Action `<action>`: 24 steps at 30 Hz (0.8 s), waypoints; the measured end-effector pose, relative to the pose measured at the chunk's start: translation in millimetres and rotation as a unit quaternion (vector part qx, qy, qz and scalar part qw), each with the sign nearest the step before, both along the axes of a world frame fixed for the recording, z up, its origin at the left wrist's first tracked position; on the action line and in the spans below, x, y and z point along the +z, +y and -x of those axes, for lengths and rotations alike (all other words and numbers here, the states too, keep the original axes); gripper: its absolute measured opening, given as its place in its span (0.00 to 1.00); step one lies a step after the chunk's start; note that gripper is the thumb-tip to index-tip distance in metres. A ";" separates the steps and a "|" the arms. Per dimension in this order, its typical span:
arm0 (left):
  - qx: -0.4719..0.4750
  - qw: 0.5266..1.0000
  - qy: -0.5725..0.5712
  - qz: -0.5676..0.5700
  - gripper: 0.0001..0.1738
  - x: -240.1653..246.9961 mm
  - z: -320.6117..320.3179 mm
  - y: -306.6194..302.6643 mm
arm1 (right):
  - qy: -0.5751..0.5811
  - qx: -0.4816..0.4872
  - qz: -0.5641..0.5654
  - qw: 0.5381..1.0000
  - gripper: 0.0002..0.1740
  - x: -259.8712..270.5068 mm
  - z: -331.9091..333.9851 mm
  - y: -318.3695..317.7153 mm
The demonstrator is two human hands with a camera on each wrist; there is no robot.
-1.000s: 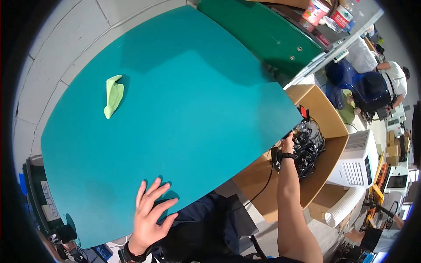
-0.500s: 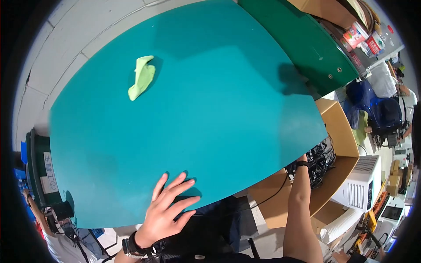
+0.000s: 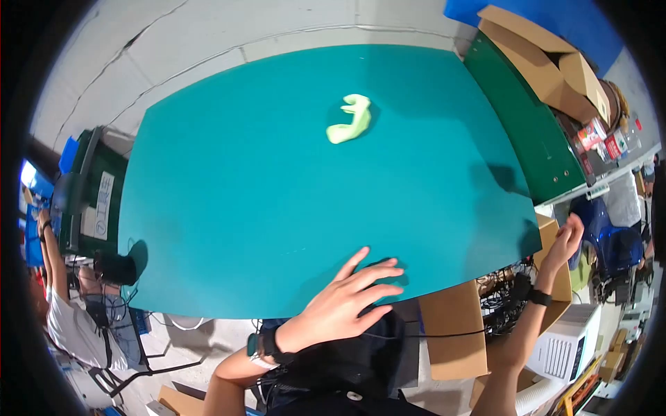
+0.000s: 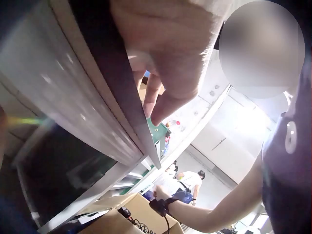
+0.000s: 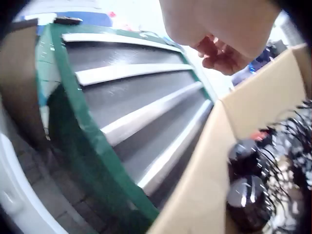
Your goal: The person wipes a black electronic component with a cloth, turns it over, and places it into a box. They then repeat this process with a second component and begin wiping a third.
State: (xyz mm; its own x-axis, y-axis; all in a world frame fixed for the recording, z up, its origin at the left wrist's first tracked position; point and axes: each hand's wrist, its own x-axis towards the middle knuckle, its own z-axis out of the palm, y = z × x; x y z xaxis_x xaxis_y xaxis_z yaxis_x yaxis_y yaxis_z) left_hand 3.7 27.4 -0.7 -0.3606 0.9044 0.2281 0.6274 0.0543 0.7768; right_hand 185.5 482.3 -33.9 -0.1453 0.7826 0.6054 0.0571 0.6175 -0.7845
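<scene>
My left hand (image 3: pixel 340 305) rests near the front edge of the teal tabletop (image 3: pixel 291 208), palm down with fingers spread and nothing in them. In the left wrist view its fingers (image 4: pixel 153 95) reach over the table edge. My right hand (image 3: pixel 565 239) is raised beyond the table's right corner, above a cardboard box (image 3: pixel 454 336). Its fingers (image 5: pixel 224 61) bend loosely, and no object shows in them. Tangled black cables (image 3: pixel 496 315) fill the box; dark rounded pieces (image 5: pixel 246 195) lie among them. A crumpled light green cloth (image 3: pixel 359 123) lies towards the back of the table.
A green cabinet (image 3: pixel 527 132) borders the table's right side, with an open carton (image 3: pixel 541 73) on it. Dark bins (image 3: pixel 87 201) stand at the left, where another person (image 3: pixel 76 319) is. A white appliance (image 3: pixel 565 343) stands right of the box. A black cable (image 3: pixel 437 336) crosses below the table.
My right hand has come up out of the box of cables, moving right. The view has swung right and levelled. The left hand keeps its place by the front edge.
</scene>
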 end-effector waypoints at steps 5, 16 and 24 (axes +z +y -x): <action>0.026 0.990 -0.056 -0.128 0.17 -3.3 2.2 -17.4 | -0.272 0.290 -0.138 0.907 0.12 94.0 129.7 -112.3; 0.576 0.762 0.269 -0.120 0.12 51.1 77.2 -266.8 | -0.431 0.478 -0.318 0.696 0.28 89.5 305.5 -259.3; 0.745 0.597 0.283 -0.093 0.33 14.9 111.3 -376.9 | -0.479 0.398 -0.333 0.708 0.02 86.4 336.7 -270.3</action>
